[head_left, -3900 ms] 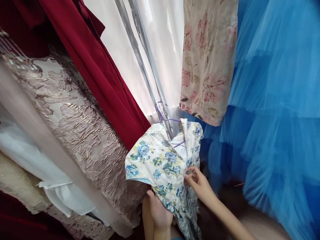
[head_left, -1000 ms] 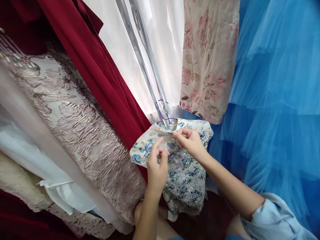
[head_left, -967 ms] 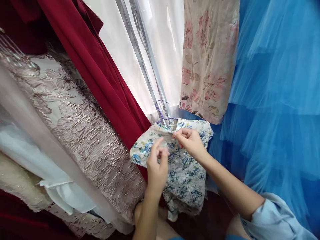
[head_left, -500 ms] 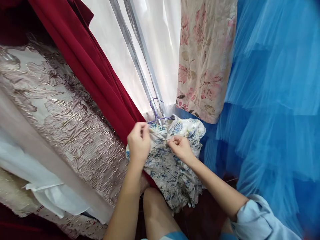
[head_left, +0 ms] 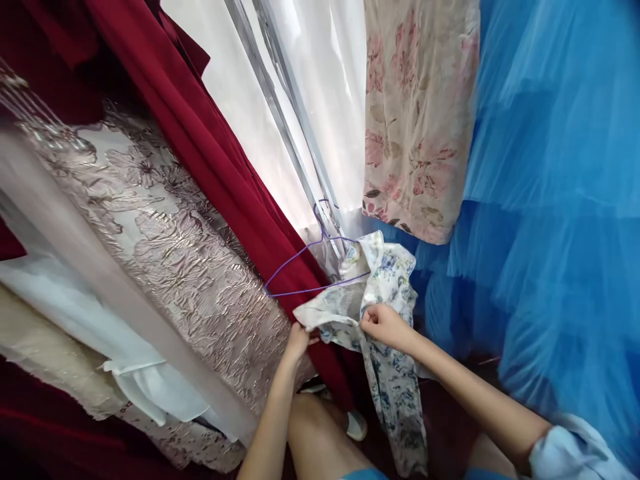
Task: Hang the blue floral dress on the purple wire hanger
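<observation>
A white garment with a blue floral print hangs half off a purple wire hanger. The hanger's left arm is bare, while its right end goes inside the garment. My left hand is closed on the garment's left edge, below the hanger; its fingertips are partly hidden. My right hand pinches the garment's front edge near the middle. Between the hands the cloth is stretched and its pale inside shows. The lower part of the garment dangles toward the floor.
Metal poles stand behind the hanger, before white cloth. To the left hang a dark red drape and a pinkish textured floral fabric. A beige floral garment and blue tulle hang to the right.
The garment's left side has come off the hanger's left arm, which now shows bare. My left hand has moved down with the cloth, and my right hand slightly down and right.
</observation>
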A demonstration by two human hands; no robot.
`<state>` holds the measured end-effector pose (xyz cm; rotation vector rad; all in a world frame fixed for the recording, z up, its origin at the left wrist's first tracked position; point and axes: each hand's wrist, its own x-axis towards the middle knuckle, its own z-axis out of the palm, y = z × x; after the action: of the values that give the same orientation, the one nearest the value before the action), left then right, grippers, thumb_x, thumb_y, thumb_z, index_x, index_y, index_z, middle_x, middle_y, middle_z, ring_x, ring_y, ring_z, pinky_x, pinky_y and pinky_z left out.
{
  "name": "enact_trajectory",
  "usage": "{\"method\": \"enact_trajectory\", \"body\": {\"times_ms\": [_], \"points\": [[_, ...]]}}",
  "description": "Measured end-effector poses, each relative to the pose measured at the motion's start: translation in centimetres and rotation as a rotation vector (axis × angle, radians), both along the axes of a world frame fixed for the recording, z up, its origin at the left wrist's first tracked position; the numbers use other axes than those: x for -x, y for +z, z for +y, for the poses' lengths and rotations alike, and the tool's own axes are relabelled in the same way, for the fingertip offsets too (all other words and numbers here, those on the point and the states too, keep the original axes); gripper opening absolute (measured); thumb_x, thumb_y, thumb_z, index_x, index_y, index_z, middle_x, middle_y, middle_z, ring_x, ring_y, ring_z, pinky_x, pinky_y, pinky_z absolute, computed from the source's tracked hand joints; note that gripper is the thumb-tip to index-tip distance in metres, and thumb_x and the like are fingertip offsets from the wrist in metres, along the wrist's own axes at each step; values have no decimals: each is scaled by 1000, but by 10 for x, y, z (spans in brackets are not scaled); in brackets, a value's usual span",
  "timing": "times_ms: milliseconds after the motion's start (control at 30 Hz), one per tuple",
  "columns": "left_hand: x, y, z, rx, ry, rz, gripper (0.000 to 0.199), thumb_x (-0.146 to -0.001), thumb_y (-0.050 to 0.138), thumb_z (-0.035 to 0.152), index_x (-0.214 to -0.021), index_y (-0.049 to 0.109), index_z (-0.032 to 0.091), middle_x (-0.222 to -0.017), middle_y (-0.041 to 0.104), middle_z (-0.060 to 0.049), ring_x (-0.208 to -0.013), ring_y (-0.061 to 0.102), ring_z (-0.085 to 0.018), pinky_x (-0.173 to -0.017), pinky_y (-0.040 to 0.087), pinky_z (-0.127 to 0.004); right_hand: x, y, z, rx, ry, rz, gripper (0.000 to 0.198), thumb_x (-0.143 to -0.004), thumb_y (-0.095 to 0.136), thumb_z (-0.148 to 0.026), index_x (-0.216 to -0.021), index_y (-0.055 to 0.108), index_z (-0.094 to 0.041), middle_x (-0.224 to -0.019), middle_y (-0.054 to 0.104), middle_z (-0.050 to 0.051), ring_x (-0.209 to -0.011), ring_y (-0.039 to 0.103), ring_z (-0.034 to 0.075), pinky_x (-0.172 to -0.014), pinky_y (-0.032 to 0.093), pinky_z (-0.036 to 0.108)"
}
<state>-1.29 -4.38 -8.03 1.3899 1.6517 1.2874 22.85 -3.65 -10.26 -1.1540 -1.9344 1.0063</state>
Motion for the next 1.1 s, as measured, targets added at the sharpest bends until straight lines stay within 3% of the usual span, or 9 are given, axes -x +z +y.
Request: {"method": "enact_trajectory", "body": {"times_ms": [100,233,333,433,533,633,733,867,1100], "points": [[-27,-9,-7,3,-176,-8,26,-76,65,41,-71,59,16,-68,62,-4,-65,58,-18,-67,51,-33,-14,-12,-4,-3,33,-244,8,-69,65,-23,-73,64,-16,-74,68,7,-74,65,24,-69,45,32],[-68,10,-20,-100,-391,73,30,-90,54,45,-82,59,17,-74,56,-1,-72,54,-16,-71,46,-27,-20,-11,-11,5,221,-84,51,-60,79,-30,-107,66,-15,-110,68,11,-102,61,29,-86,46,35],[-94,29,-29,-193,-524,201,27,-97,48,42,-87,58,18,-81,56,-1,-77,53,-16,-76,45,-27,-16,3,-15,142,380,193,16,-76,63,-28,-85,66,-15,-79,66,1,-76,58,18,-71,45,28],[-101,35,-33,-241,-564,105,24,-97,51,41,-106,58,20,-105,60,-6,-101,56,-20,-93,43,-30,-20,20,-19,305,292,439,14,-79,57,-26,-72,59,-14,-62,55,-3,-60,47,12,-59,38,23],[-95,21,-36,-54,-744,-86,39,-94,56,44,-126,53,22,-123,59,-8,-118,53,-23,-104,39,-34,-36,38,-24,405,263,585,16,-78,64,-30,-78,61,-14,-67,58,-2,-60,49,12,-59,39,23],[-81,-6,-44,235,-862,-116,40,-89,61,48,-112,65,16,-108,67,-8,-104,59,-25,-96,45,-35,-59,54,-22,377,304,600,15,-72,69,-28,-75,63,-14,-68,61,0,-60,53,14,-58,42,24],[-60,-27,-55,304,-779,-64,38,-86,63,46,-102,69,12,-96,70,-7,-91,60,-24,-84,47,-32,-74,67,-9,303,226,617,14,-70,69,-27,-72,63,-14,-64,61,0,-57,55,15,-56,42,24],[-21,-30,-65,135,-568,249,22,-86,53,27,-95,69,14,-90,69,-4,-82,59,-21,-76,45,-29,-70,76,27,129,62,561,12,-72,64,-27,-69,62,-16,-61,59,-2,-55,51,14,-54,38,24],[71,40,-49,-141,-151,814,25,-83,39,17,-77,63,18,-78,66,-5,-78,60,-22,-75,43,-30,-45,64,83,-301,-35,250,11,-72,61,-27,-73,64,-16,-75,63,0,-72,55,17,-66,39,24]]}}
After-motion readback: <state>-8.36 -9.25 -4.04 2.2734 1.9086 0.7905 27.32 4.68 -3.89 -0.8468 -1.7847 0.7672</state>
